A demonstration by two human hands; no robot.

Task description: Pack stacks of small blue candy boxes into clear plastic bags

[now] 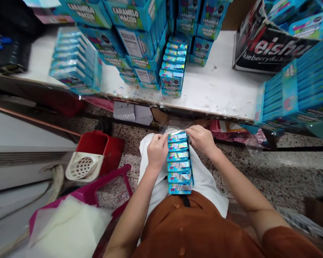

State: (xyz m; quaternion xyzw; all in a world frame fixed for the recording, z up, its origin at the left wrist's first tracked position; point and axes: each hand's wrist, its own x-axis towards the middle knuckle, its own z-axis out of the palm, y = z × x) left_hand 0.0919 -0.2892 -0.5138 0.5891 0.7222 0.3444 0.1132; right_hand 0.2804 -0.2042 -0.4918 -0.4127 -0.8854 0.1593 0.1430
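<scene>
You had the blue candy display box [179, 161] on your lap, lengthwise between the legs of your white trousers [206, 175], with six foil-fronted packs in a row along it. Your left hand [158, 148] was at the far left corner of the box and your right hand [203, 139] at its far right corner, each grip pinched closed on the clear plastic film [174, 128] at that end. The near end of the box touched your brown shirt [174, 225]. The box lay below the near edge of the desk [218, 91], apart from it. Near the middle of that edge stood stacked "Caramelo Macizo" boxes [142, 57]; farther right was a black carton [274, 50]. A red bin [114, 154] stood on the floor to your left.
</scene>
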